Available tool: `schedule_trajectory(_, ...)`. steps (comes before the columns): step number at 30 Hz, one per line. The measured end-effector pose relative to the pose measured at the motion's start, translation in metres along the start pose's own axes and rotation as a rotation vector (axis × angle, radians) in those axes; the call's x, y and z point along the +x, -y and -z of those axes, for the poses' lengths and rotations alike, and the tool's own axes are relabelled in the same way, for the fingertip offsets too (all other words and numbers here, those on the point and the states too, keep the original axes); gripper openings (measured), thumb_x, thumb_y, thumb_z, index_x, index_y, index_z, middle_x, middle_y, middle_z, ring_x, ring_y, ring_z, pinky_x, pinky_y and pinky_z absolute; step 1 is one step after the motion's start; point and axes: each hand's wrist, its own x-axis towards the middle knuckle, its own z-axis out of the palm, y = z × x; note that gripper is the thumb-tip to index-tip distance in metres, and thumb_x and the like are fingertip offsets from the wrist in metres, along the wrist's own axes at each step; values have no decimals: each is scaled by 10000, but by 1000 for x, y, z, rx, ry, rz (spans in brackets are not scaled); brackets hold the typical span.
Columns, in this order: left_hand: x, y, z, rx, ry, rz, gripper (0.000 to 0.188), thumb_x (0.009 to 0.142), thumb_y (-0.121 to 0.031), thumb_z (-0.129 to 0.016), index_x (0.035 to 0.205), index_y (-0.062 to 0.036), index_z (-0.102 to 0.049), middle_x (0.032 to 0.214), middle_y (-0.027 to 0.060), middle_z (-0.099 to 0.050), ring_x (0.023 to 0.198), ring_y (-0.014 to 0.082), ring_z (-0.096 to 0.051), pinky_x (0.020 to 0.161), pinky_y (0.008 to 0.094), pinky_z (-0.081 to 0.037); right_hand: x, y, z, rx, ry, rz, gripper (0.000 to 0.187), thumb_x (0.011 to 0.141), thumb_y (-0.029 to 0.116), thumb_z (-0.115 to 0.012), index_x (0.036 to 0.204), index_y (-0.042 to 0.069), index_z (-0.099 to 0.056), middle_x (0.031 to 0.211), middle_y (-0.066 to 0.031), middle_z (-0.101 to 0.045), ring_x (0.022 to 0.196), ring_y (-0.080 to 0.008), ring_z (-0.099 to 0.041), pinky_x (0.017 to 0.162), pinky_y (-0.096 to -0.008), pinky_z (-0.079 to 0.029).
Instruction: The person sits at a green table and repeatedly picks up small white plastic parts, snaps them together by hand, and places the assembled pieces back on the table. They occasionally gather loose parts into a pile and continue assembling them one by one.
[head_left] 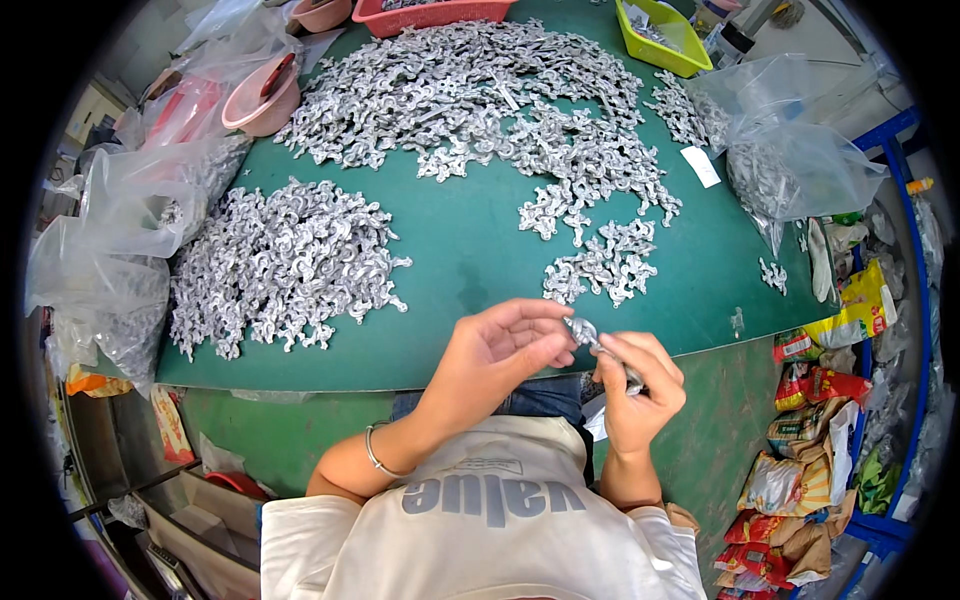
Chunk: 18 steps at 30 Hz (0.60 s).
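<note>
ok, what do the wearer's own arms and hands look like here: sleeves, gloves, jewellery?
Both hands are bare, with no gloves. The left hand comes from a bare forearm with a thin silver bangle at the wrist. The right hand shows nothing worn on its wrist or fingers. Short white T-shirt sleeves end above the elbows; the shirt front has grey lettering.

Metal part (600,345) half hidden in right hand (640,385), red basket (430,14) cut off at top edge

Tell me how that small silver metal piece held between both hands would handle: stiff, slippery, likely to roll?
The metal piece, pinched between the left hand and right hand, looks like rigid cast metal, so probably stiff. Its shiny surface may be a bit slippery. Like pieces in the pile lie tangled and hooked, so it likely snags rather than rolls.
</note>
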Motion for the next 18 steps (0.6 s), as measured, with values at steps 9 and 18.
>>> schedule_trajectory(9,-3,1,4,-3,74,-44,242,808,1,-575,1042,56,-552,977,101,-592,895,126,-561,800,249,-460,-3,6,5,-1,64,225,302,573,-151,-619,852,-39,-642,784,-143,-605,649,-174,-590,520,-239,-479)
schedule_trajectory(18,-5,0,4,-25,112,-63,243,805,17,-572,1043,63,-550,992,102,-586,895,125,-557,811,256,-462,-7,6,7,-2,50,235,315,553,-141,-574,849,-50,-634,781,-163,-608,651,-191,-600,547,-252,-496)
